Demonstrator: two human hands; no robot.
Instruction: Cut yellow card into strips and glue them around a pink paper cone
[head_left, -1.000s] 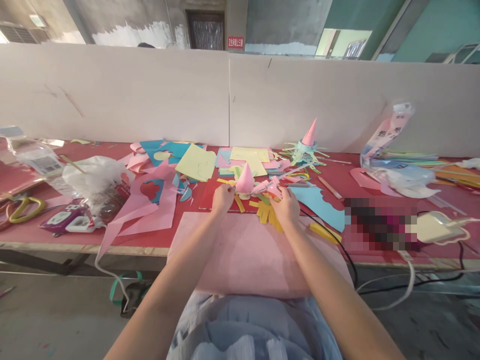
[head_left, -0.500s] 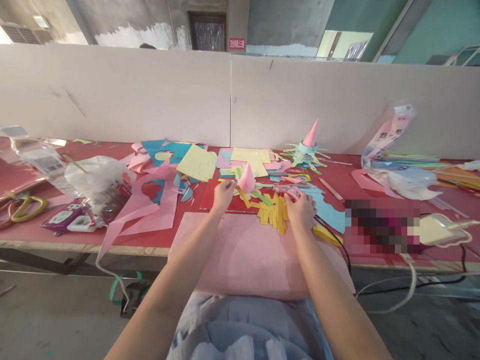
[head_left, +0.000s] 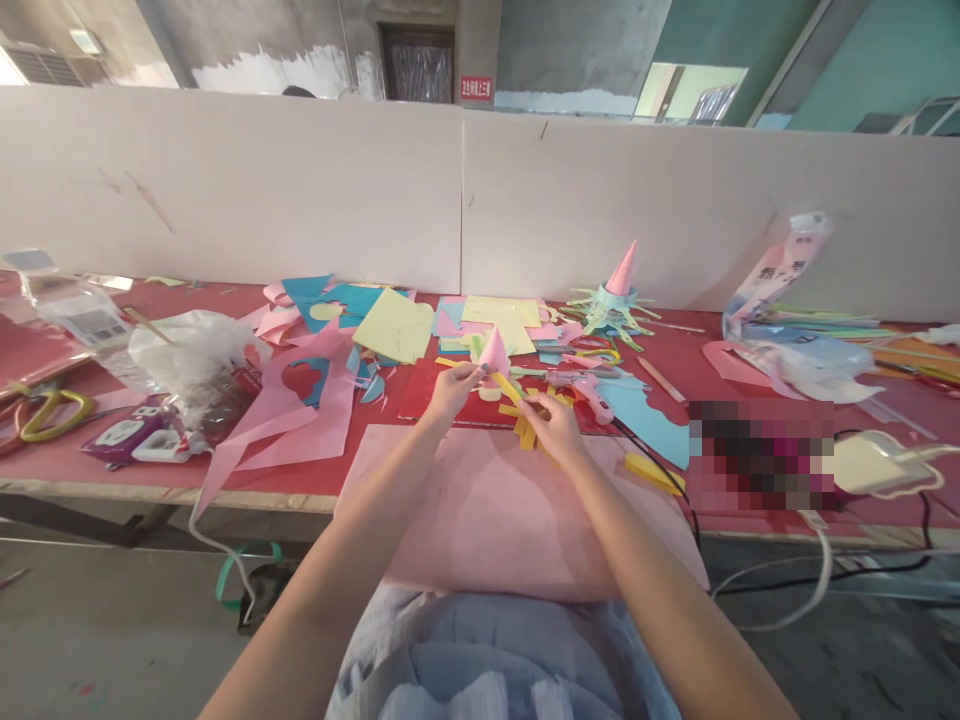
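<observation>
At the middle of the red table (head_left: 679,345), near its front edge, the left hand (head_left: 448,392) pinches a pink paper cone (head_left: 493,352) at its base. The right hand (head_left: 553,425) grips yellow paper strips (head_left: 523,418) just beside it. A large pink sheet (head_left: 480,510) hangs over the front edge beneath both wrists. A second cone (head_left: 621,272) stands near the back edge, and yellow-handled scissors (head_left: 45,415) lie toward the left end.

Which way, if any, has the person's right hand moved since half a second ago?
Yes. The right hand has shifted left, from nearly below the upright pink paper cone by the partition, toward the left hand.
</observation>
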